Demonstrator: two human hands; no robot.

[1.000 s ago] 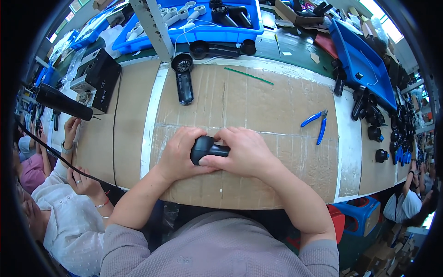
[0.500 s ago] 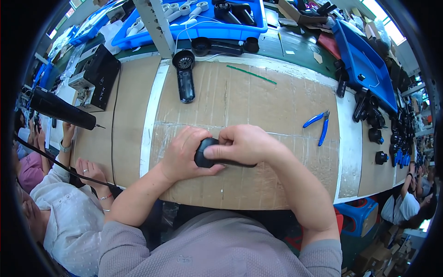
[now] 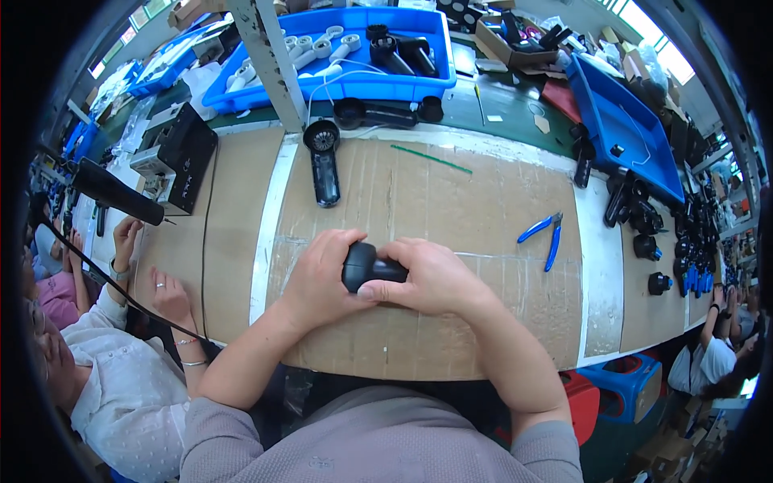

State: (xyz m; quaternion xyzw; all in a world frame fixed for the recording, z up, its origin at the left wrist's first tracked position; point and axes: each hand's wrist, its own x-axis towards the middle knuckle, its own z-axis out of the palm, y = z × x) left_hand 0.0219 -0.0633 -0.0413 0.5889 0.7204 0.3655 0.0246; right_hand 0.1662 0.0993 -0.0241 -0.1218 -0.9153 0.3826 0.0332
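A black hair-dryer-shaped housing is held between my two hands over the cardboard-covered bench. My left hand curls round its rounded head from the left. On the handle side, my right hand grips it, thumb lying along the near side and fingers over the far side. Part of the handle is hidden by the right hand. Beyond my hands lies a similar black half-shell with a round grille. Blue-handled side cutters lie spread to the right, and a thin green strip rests farther back.
A blue tray of white and black housings stands behind a metal post. At right are another blue tray and several black parts. On the left, a co-worker's hands are near a hanging electric screwdriver.
My right thumb has moved off the housing's head onto the handle side, uncovering the head and part of the handle. The whole view has shifted slightly, with the bench lower in it.
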